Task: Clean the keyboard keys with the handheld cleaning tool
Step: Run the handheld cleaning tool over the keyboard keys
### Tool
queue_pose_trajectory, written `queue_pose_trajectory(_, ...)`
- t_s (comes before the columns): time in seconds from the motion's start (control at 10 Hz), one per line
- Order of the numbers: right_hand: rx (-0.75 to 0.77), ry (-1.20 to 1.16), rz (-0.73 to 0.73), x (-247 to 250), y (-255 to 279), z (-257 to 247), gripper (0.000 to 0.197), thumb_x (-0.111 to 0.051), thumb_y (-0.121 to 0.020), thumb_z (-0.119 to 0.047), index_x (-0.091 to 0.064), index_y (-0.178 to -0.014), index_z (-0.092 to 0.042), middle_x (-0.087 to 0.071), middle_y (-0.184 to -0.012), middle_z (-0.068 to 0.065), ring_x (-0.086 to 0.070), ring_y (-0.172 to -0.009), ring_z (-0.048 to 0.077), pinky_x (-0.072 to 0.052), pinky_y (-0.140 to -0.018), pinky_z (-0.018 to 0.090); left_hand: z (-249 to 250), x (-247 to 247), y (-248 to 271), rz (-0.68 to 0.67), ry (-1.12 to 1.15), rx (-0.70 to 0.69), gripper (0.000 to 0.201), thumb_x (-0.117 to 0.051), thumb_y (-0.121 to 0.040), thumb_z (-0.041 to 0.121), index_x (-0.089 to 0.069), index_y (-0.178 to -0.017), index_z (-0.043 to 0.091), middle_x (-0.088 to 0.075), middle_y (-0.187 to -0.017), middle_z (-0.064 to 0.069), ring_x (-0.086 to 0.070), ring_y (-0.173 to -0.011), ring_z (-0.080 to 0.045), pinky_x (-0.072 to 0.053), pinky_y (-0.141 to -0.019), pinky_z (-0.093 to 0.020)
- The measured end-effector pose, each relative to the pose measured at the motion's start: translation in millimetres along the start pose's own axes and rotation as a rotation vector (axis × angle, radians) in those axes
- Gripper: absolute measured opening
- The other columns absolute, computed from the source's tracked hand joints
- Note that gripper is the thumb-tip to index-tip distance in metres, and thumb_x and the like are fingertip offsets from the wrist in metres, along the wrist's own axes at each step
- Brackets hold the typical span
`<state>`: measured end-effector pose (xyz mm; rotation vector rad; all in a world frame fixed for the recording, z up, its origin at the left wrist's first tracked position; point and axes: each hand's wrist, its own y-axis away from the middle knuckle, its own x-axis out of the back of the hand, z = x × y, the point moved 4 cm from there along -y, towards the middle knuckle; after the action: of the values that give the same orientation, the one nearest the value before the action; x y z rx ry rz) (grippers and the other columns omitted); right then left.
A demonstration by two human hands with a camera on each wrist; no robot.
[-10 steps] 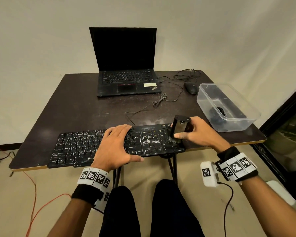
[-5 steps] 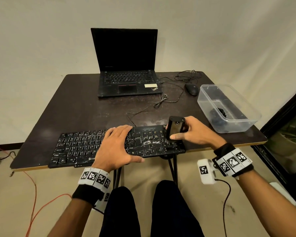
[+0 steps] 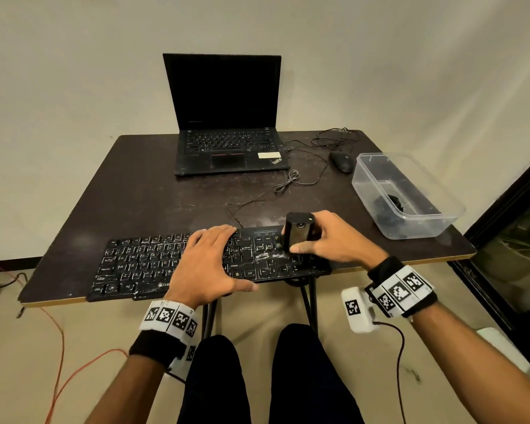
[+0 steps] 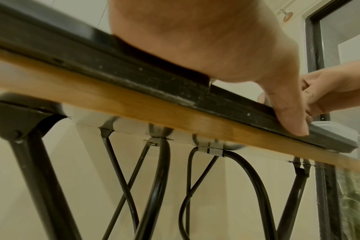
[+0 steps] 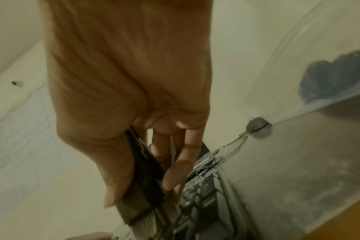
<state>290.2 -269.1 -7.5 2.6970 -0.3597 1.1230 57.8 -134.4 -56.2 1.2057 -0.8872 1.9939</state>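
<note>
A black keyboard (image 3: 141, 264) with white dusty smears lies along the table's near edge. My left hand (image 3: 207, 264) rests flat on its middle keys, fingers straight, thumb at the front edge (image 4: 288, 116). My right hand (image 3: 328, 240) grips a black handheld cleaning tool (image 3: 297, 235) upright over the keyboard's right end. In the right wrist view the tool (image 5: 142, 183) ends in pale bristles (image 5: 154, 217) that touch the keys (image 5: 195, 199); thumb and fingers wrap its body.
An open black laptop (image 3: 227, 117) stands at the back of the dark table (image 3: 153, 197). A black mouse (image 3: 341, 162) with loose cables lies right of it. A clear plastic tub (image 3: 407, 194) holding a dark item sits at the right edge.
My right hand has slid the tool leftward along the keyboard's right end, from the far right corner toward the number keys. The left hand has stayed in place.
</note>
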Motion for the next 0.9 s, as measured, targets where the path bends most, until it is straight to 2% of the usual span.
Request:
queue_pose_trajectory(0.1,-0.005,0.020,0.043,2.9,0.4,0.6,0.038,-0.087,-0.079,-0.043,-0.075,-0.113,-0.033,-0.080,-0.104,-0.010,-0.074,-0.100,0.013,-0.060,-0.096,0.048,0.6,1.0,-0.1,-0.001,-0.009,0.000,0.135,-0.061,-0.049,0.101,-0.041,-0.157,0.021,-0.045,-0.160,0.007,-0.037,-0.148,-0.012,-0.011,-0.130,-0.034)
queue_pose_trajectory(0.2,0.019,-0.027,-0.068,-0.6,6.5,-1.0,0.047,-0.084,-0.072,-0.051,-0.075,-0.113,-0.031,-0.081,-0.106,-0.007,-0.076,-0.102,0.013,-0.060,-0.098,0.048,2.8,1.3,-0.2,-0.003,-0.006,-0.002,0.135,-0.060,-0.050,0.100,-0.040,-0.158,0.021,-0.044,-0.161,0.007,-0.035,-0.149,-0.011,-0.007,-0.129,-0.030)
queue_pose_trajectory(0.3,0.012,-0.037,-0.016,5.0,11.6,3.1,0.054,-0.080,-0.065,-0.060,-0.076,-0.111,-0.032,-0.081,-0.104,-0.009,-0.076,-0.101,0.010,-0.060,-0.098,0.049,2.2,2.0,0.3,0.000,-0.006,-0.001,0.136,-0.059,-0.050,0.101,-0.040,-0.158,0.021,-0.044,-0.161,0.006,-0.034,-0.149,-0.011,-0.004,-0.128,-0.028)
queue_pose_trajectory(0.4,0.023,-0.012,-0.043,3.8,21.7,2.6,0.041,-0.087,-0.076,-0.047,-0.076,-0.112,-0.031,-0.081,-0.103,-0.008,-0.076,-0.099,0.011,-0.060,-0.096,0.047,2.4,2.0,-0.2,-0.004,-0.004,-0.003,0.135,-0.059,-0.050,0.101,-0.040,-0.158,0.021,-0.044,-0.161,0.006,-0.036,-0.149,-0.012,-0.006,-0.129,-0.030)
queue_pose_trajectory(0.5,0.008,0.012,0.004,6.5,25.8,0.9,0.031,-0.090,-0.083,-0.030,-0.077,-0.111,-0.027,-0.081,-0.100,-0.009,-0.075,-0.096,0.009,-0.060,-0.094,0.046,1.9,1.9,-0.4,-0.004,-0.003,0.001,0.136,-0.060,-0.049,0.101,-0.041,-0.157,0.021,-0.045,-0.160,0.006,-0.036,-0.149,-0.012,-0.009,-0.130,-0.033)
queue_pose_trajectory(0.6,0.019,0.061,0.033,0.9,31.7,-5.3,0.035,-0.088,-0.082,-0.036,-0.076,-0.114,-0.031,-0.080,-0.101,-0.011,-0.075,-0.096,0.011,-0.060,-0.092,0.046,3.0,1.7,0.0,-0.009,-0.004,0.000,0.136,-0.059,-0.049,0.101,-0.041,-0.158,0.021,-0.044,-0.161,0.006,-0.035,-0.149,-0.012,-0.010,-0.130,-0.032)
queue_pose_trajectory(0.7,0.048,0.066,-0.004,-7.0,36.7,-8.9,0.040,-0.087,-0.081,-0.039,-0.073,-0.118,-0.036,-0.080,-0.103,-0.015,-0.075,-0.098,0.012,-0.060,-0.091,0.042,1.8,1.8,0.6,-0.006,-0.002,0.001,0.136,-0.060,-0.049,0.100,-0.041,-0.158,0.021,-0.045,-0.160,0.006,-0.036,-0.149,-0.012,-0.010,-0.130,-0.033)
queue_pose_trajectory(0.8,0.009,0.126,0.091,-4.9,41.7,-7.7,0.036,-0.087,-0.081,-0.039,-0.074,-0.113,-0.034,-0.078,-0.095,-0.015,-0.071,-0.088,0.009,-0.057,-0.082,0.034,1.8,0.8,0.5,-0.004,-0.001,-0.002,0.135,-0.060,-0.049,0.100,-0.042,-0.157,0.021,-0.046,-0.160,0.006,-0.037,-0.148,-0.013,-0.011,-0.130,-0.034)
queue_pose_trajectory(0.9,0.013,0.141,0.054,-10.4,49.6,-8.6,0.036,-0.088,-0.081,-0.038,-0.075,-0.114,-0.034,-0.079,-0.097,-0.015,-0.073,-0.088,0.012,-0.057,-0.081,0.032,1.0,0.7,0.2,0.004,0.002,-0.003,0.135,-0.059,-0.049,0.101,-0.043,-0.157,0.020,-0.046,-0.159,0.005,-0.038,-0.148,-0.014,-0.012,-0.130,-0.036)
